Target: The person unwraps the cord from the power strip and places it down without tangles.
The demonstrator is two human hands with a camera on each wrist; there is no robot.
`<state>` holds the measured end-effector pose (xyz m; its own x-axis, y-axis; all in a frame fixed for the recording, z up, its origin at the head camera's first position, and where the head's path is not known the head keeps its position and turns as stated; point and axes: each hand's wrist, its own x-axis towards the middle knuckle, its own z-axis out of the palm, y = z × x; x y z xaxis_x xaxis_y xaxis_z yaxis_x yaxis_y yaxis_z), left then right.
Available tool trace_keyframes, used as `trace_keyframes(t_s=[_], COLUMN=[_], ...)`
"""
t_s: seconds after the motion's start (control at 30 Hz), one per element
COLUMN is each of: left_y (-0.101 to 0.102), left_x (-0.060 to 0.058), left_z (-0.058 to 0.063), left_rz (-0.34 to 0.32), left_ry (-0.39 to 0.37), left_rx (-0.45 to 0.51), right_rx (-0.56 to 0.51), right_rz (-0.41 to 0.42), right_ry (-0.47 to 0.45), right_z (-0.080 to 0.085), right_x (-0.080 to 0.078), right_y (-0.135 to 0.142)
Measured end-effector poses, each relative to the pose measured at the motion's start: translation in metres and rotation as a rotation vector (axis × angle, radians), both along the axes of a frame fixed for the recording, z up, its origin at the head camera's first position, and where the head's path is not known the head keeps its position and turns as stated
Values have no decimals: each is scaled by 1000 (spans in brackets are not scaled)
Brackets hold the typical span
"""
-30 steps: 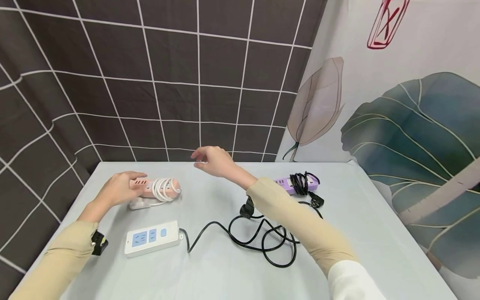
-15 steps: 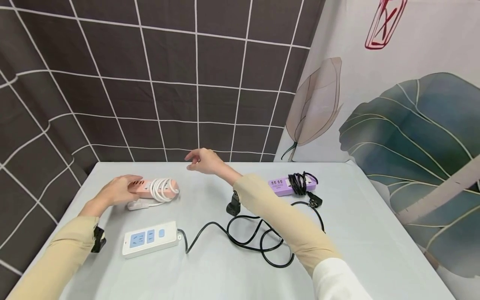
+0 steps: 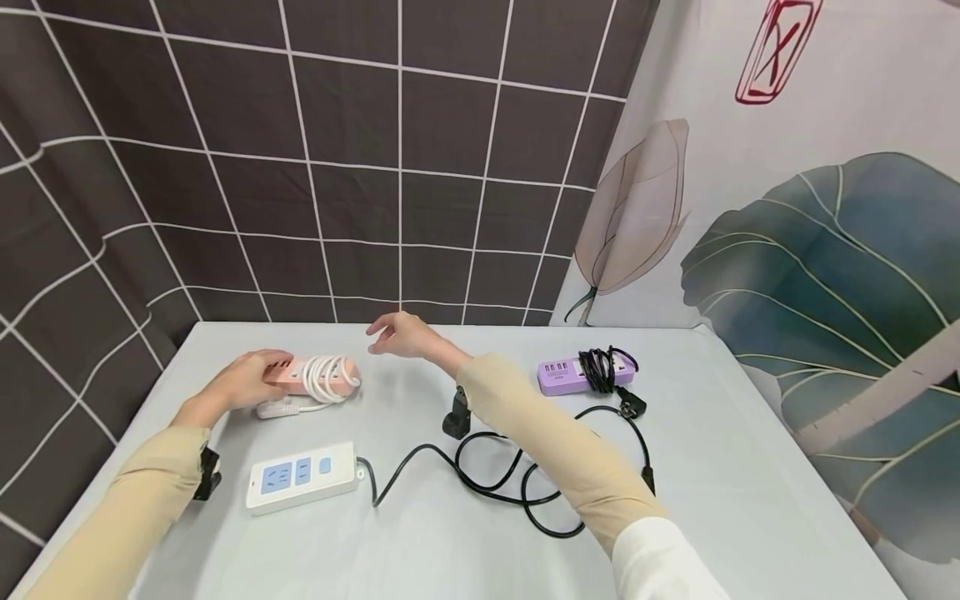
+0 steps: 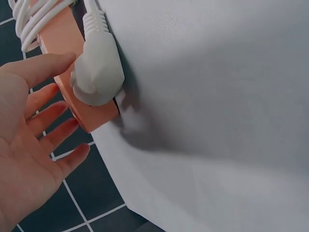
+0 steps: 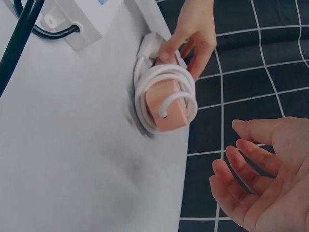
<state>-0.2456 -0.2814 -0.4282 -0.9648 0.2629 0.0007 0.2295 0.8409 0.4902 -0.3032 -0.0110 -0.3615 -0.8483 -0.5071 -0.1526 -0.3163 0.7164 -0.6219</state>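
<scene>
Head view, table: pale cloth-covered top [image 3: 375, 542] with three power strips on it, one pink [image 3: 294, 379], one white [image 3: 302, 492], one purple [image 3: 566, 379].
Pink strip: back left of the table; white cord [image 3: 326, 377] wound round its right part; one white plug [image 3: 276, 409] lying along its near side.
Left hand: at the pink strip's left end [image 3: 242, 385], fingertips over the upper face.
Right hand: raised near the back edge [image 3: 405, 336], right of the wound cord, fingers loosely bent and apart, holding nothing.
White strip: front left; three blue panels on top; black cable [image 3: 430, 446] leaves its right end and loops loosely across the middle, partly under the right sleeve [image 3: 562, 450].
Purple strip: back right; black cord [image 3: 597, 368] bundled round it, one black plug [image 3: 632, 405] just beside; dark markings on the face, too small to read.
Marks: one red boxed sign [image 3: 780, 52] with an X-like stroke, on the pale hanging cloth [image 3: 720, 50].
Left wrist view, left hand: thumb beside the white plug, four fingers spread and slightly bent along the strip's other side; whether they pinch it, cannot tell.
Right wrist view, right hand: palm and bent fingers, well apart from the pink strip.
Right wrist view, pink strip: end-on near the table edge, cord coiled round it; left hand at its far end, thumb on the plug side.
</scene>
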Motion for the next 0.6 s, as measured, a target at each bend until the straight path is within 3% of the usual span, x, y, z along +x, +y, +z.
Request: trace_keyframes(t_s=[0.3,0.6], left_y=[-2,3], left_x=[-10,-11], left_z=[-5,-1], left_rz=[-20,1], left_ry=[7,-7], left_rx=[-20,-89], right_rx=[4,39], right_rz=[-7,-16], right_ry=[-57,-57], right_z=[-7,-19], right_x=[-2,-2], right_y=[-1,-1])
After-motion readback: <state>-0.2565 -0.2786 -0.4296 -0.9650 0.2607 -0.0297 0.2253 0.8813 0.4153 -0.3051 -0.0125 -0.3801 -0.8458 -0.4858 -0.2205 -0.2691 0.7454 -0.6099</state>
